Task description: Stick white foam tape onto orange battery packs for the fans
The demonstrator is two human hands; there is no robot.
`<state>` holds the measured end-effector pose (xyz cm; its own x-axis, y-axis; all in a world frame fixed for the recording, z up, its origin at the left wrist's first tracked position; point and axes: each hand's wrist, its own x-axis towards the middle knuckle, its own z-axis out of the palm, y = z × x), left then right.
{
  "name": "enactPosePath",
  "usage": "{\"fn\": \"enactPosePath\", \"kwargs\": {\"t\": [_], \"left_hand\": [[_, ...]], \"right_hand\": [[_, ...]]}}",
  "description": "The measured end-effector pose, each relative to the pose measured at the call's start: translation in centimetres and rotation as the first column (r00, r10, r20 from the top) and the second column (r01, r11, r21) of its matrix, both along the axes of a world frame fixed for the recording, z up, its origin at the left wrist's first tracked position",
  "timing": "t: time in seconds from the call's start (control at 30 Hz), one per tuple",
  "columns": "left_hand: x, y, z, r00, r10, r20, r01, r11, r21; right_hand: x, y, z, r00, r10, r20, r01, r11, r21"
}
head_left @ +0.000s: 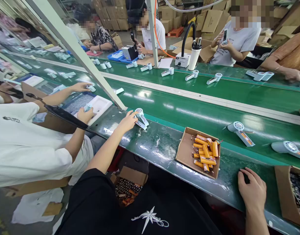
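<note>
My left hand reaches out to the left and grips a light-blue handheld fan by its round head. The fan's handle is split open and stands on the green bench top. My right hand rests on the near edge of the bench, fingers slightly curled and thumb apart, holding nothing. Between my hands sits a shallow cardboard box with several orange battery cells, some with thin wires. Further right on the belt lie an open fan with a battery in its handle and another fan.
A green conveyor belt runs beyond the bench. At the right edge stands a cardboard box of dark parts. A metal post rises left of my hand. A co-worker in a white shirt works close on my left; others sit across the belt.
</note>
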<state>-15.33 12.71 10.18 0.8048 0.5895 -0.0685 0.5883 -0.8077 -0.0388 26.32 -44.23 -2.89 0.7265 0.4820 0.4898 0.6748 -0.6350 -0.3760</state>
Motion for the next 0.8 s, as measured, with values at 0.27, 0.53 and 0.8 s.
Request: {"fn": "enactPosePath", "kwargs": {"t": [0.27,0.53,0.8], "left_hand": [[3.6,2.8,0.0,0.984,-0.176,-0.044,0.168,0.976,-0.141],[4.4,-5.6,-2.8,0.953,-0.282,0.109,0.292,0.952,-0.088],[-3.1,-22.0,-9.8,0.676,0.353,0.646,-0.135,0.922,-0.363]], "right_hand": [[0.1,0.2,0.0,1.0,0.013,0.002,-0.013,1.0,0.001],[-1.0,1.1,1.6,0.995,-0.062,-0.084,0.063,0.998,0.004],[-3.5,3.5,4.1,0.997,0.019,-0.07,-0.005,0.98,0.199]]}}
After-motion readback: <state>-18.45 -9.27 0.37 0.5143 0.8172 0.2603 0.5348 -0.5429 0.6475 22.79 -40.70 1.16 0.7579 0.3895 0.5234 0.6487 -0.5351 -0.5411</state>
